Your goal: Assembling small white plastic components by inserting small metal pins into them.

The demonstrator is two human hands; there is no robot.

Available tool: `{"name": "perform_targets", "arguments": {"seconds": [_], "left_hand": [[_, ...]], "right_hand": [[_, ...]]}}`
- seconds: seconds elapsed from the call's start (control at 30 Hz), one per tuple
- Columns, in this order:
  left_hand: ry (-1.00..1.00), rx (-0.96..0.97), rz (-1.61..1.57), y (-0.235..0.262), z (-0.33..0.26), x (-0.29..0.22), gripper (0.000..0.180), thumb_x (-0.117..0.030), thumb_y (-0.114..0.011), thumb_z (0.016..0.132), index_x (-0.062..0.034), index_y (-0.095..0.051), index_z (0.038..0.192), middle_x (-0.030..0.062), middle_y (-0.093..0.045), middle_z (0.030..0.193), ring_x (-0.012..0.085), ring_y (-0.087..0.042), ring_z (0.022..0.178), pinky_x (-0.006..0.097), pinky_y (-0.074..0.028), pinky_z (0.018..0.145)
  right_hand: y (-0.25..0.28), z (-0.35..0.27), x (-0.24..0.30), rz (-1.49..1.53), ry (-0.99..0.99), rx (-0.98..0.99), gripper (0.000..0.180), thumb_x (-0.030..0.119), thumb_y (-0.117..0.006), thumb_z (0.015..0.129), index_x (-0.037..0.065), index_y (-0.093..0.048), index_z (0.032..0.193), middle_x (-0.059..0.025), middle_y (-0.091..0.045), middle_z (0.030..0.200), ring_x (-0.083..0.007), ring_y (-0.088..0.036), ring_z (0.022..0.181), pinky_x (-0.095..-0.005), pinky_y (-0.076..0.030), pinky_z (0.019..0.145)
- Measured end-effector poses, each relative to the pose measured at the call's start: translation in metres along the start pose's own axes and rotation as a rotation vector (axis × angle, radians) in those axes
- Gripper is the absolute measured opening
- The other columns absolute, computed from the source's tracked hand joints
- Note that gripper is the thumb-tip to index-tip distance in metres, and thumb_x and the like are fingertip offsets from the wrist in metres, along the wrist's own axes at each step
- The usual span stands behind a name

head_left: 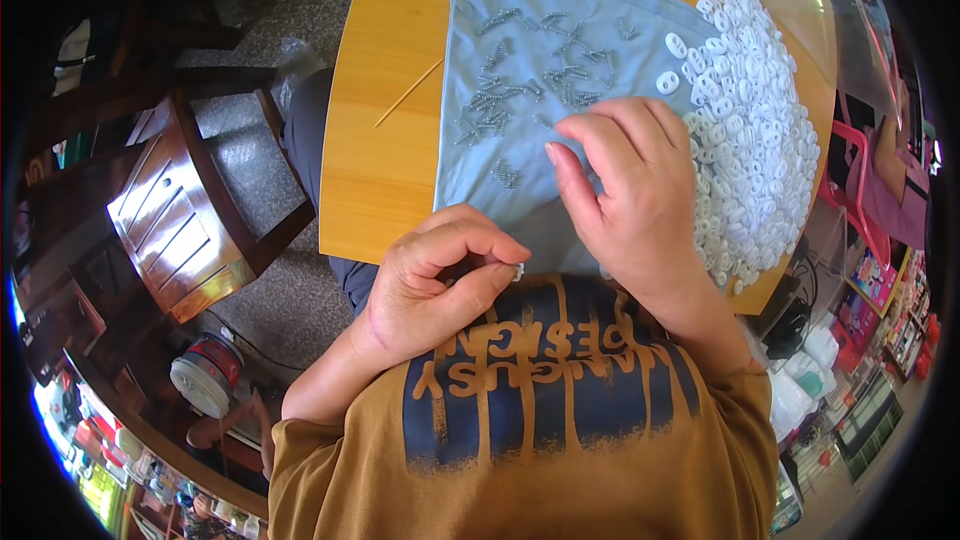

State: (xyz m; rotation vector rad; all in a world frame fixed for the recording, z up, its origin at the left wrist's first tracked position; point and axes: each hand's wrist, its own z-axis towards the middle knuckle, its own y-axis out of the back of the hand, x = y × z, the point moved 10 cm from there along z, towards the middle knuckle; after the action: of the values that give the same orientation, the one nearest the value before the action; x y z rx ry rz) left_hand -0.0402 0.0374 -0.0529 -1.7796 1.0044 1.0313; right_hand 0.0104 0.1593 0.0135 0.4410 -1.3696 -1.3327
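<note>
My left hand [440, 275] is closed in a pinch near the table's front edge. A small white plastic piece [519, 271] shows at the tips of its thumb and forefinger; most of it is hidden. Over the light blue cloth [620, 2] hovers my right hand [635, 180], its thumb and forefinger apart with nothing visible between them. Just beyond those fingertips lie small metal coil springs [487, 105], scattered in loose clusters on the cloth. Right of my right hand, a big heap of white oval plastic pieces [755, 130] with holes spreads along the table.
The yellow wooden table [375, 180] has a curved edge. A thin wooden stick [408, 93] lies left of the cloth. Clear plastic sheeting [805, 0] is at the far right. A dark wooden chair [185, 210] stands left, a pink chair [852, 180] right, near another person's arm [887, 162].
</note>
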Motion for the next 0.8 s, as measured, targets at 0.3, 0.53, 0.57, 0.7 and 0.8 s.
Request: {"name": "perform_targets", "arguments": {"seconds": [0.3, 0.53, 0.57, 0.7, 0.8], "left_hand": [[-0.012, 0.004, -0.011, 0.001, -0.001, 0.0, 0.018, 0.007, -0.06, 0.078, -0.0017, -0.065, 0.093, 0.003, -0.057, 0.085, 0.0078, -0.052, 0.071, 0.02, -0.042, 0.062], [-0.011, 0.004, -0.041, 0.001, -0.002, -0.003, 0.017, 0.006, -0.059, 0.079, -0.0017, -0.065, 0.093, 0.0031, -0.057, 0.085, 0.0075, -0.052, 0.072, 0.02, -0.042, 0.063], [0.025, 0.0, -0.058, 0.001, -0.004, -0.003, 0.017, 0.006, -0.058, 0.079, -0.0014, -0.065, 0.093, 0.0033, -0.056, 0.085, 0.0078, -0.052, 0.072, 0.021, -0.042, 0.064], [-0.014, 0.048, -0.113, -0.002, -0.005, -0.024, 0.017, 0.007, -0.056, 0.08, -0.0007, -0.064, 0.093, 0.0038, -0.056, 0.086, 0.0084, -0.052, 0.075, 0.021, -0.041, 0.066], [-0.118, -0.04, -0.017, 0.004, 0.003, -0.045, 0.017, 0.007, -0.055, 0.08, -0.0008, -0.064, 0.092, 0.0037, -0.056, 0.087, 0.008, -0.05, 0.075, 0.02, -0.039, 0.067]], "right_hand": [[-0.014, 0.01, -0.003, -0.017, -0.008, 0.022, 0.015, 0.002, -0.068, 0.067, 0.007, -0.056, 0.076, -0.0045, -0.055, 0.073, -0.0245, -0.053, 0.07, -0.0352, -0.041, 0.066], [-0.01, 0.014, -0.003, 0.028, -0.007, 0.013, 0.016, -0.002, -0.066, 0.066, 0.006, -0.055, 0.074, -0.0055, -0.055, 0.069, -0.0254, -0.053, 0.066, -0.0347, -0.042, 0.062], [-0.01, 0.014, -0.007, 0.122, -0.045, 0.042, 0.015, -0.002, -0.065, 0.068, 0.005, -0.055, 0.075, -0.0046, -0.056, 0.069, -0.0222, -0.054, 0.065, -0.0323, -0.042, 0.061], [-0.01, 0.006, -0.025, 0.667, -0.376, 0.06, 0.01, 0.0, -0.065, 0.072, 0.003, -0.056, 0.072, -0.0022, -0.056, 0.067, -0.0102, -0.053, 0.059, -0.022, -0.042, 0.053], [-0.024, -0.009, -0.026, 1.139, -0.75, 0.278, 0.007, 0.003, -0.065, 0.078, 0.002, -0.059, 0.078, 0.0021, -0.058, 0.073, -0.0024, -0.051, 0.066, -0.0164, -0.041, 0.058]]}}
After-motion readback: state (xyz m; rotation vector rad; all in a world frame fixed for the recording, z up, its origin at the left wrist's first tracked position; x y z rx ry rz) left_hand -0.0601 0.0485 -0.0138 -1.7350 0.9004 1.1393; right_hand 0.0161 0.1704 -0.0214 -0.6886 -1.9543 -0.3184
